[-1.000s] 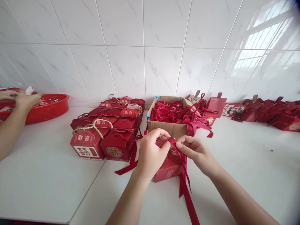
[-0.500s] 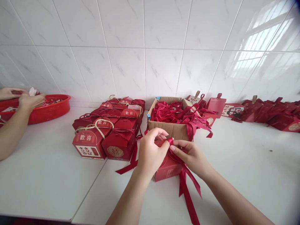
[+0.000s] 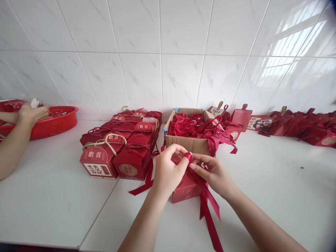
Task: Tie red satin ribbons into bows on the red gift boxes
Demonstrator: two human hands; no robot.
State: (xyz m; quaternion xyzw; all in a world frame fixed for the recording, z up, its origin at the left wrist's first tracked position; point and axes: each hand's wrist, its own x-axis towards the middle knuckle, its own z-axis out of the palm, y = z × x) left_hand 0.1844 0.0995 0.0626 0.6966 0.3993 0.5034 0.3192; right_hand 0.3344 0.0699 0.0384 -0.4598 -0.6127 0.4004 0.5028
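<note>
Between my hands a red gift box sits on the white table, its top partly covered by my fingers. A dark red satin ribbon comes from the box's top, and its tails trail down over the right side onto the table. My left hand pinches a loop of the ribbon between thumb and fingers. Close against it, my right hand is closed on the same ribbon with thumb and forefinger. Exactly how the ribbon passes between the fingertips is hidden.
Directly behind stands a cardboard box full of loose red ribbons. Several finished-looking red boxes with cord handles are grouped at left. A co-worker's hands are over a red basin. More red boxes line the right.
My hands stay at the box, with the ribbon loop shifted slightly at the fingertips. One ribbon tail has swung a little left. At far left, the co-worker's farther hand has moved.
</note>
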